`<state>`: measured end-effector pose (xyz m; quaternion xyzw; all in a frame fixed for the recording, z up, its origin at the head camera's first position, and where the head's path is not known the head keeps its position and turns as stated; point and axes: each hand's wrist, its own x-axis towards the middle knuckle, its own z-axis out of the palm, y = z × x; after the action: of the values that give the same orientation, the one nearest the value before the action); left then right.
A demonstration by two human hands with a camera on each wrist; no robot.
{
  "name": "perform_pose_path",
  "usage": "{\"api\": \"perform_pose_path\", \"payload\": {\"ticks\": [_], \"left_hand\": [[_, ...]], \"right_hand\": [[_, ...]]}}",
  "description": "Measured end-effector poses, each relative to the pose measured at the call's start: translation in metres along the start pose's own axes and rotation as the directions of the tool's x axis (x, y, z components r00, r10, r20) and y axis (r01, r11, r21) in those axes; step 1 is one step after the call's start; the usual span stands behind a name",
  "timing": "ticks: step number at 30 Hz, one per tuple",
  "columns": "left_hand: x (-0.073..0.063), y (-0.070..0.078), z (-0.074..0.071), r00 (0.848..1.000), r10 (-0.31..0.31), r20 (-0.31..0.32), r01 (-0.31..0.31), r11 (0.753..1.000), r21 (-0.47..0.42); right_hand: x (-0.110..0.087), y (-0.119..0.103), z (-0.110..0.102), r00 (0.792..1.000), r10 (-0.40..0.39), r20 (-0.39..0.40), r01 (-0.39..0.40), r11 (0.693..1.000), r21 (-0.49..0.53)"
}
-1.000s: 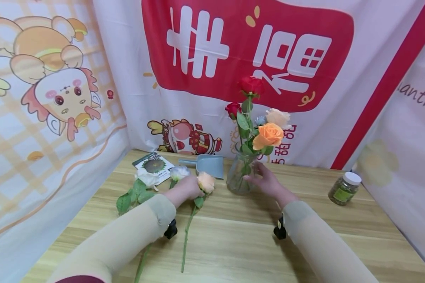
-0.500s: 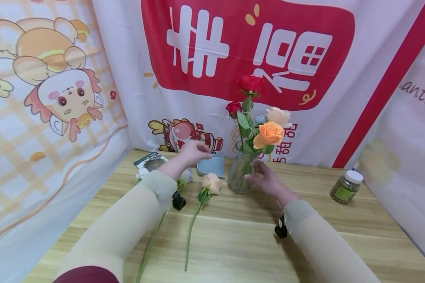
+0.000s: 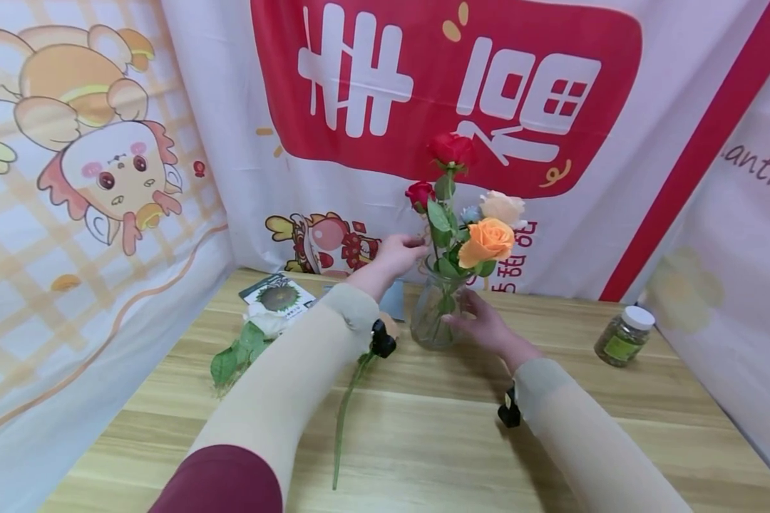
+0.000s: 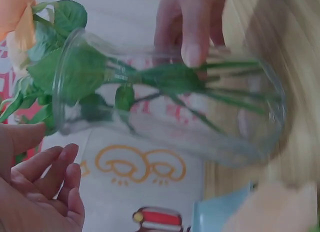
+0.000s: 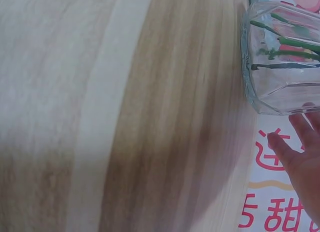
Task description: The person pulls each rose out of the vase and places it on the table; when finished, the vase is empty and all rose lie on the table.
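- Glass vase, upright on the table; my feed shows two red roses, an orange rose, a pale rose and a blue bloom standing in it;
- peach rose and white rose lying loose; I judge the arranging partly done;
- left hand near the vase's mouth, fingers loosely bent, empty; right hand with fingers extended, touching the glass;
- lidded jar, well apart; contents unclear.

Upright clear glass vase with flowers
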<state>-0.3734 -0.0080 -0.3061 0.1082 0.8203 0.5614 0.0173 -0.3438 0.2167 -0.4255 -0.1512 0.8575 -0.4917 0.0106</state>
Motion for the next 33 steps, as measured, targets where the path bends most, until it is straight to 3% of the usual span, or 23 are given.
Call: {"api": "perform_pose_path", "payload": {"ticks": [3, 6, 13, 16, 21, 25, 33], "left_hand": [[0.006, 0.003, 0.010, 1.000, 0.019, 0.004, -0.019, 0.997, -0.068], [0.010, 0.005, 0.018, 0.999, 0.036, -0.037, -0.040, 0.995, -0.088], [0.009, 0.009, 0.026, 0.986, 0.062, -0.155, -0.058, 0.998, 0.025], [0.008, 0.012, 0.023, 0.974, 0.115, -0.195, -0.111, 0.993, 0.031], [0.006, 0.024, 0.013, 0.941, 0.199, -0.275, -0.204, 0.979, 0.011], [0.002, 0.039, 0.004, 0.904, 0.235, -0.358, -0.260, 0.965, -0.024], [-0.017, 0.073, -0.022, 0.822, 0.323, -0.469, -0.435, 0.888, -0.151]], "right_hand": [[0.000, 0.000, -0.001, 1.000, 0.006, 0.011, -0.006, 1.000, 0.000], [-0.001, -0.001, -0.002, 1.000, 0.005, 0.029, -0.005, 1.000, -0.004], [0.000, -0.001, -0.003, 0.999, 0.015, 0.033, -0.016, 1.000, 0.018], [0.000, 0.000, -0.002, 0.999, 0.008, 0.039, -0.009, 1.000, 0.022], [0.001, 0.001, -0.002, 0.999, 0.014, 0.031, -0.015, 1.000, 0.012], [0.001, 0.001, -0.004, 1.000, 0.000, 0.028, 0.000, 1.000, -0.001], [0.000, -0.001, -0.011, 0.998, -0.049, 0.028, 0.050, 0.998, -0.040]]}}
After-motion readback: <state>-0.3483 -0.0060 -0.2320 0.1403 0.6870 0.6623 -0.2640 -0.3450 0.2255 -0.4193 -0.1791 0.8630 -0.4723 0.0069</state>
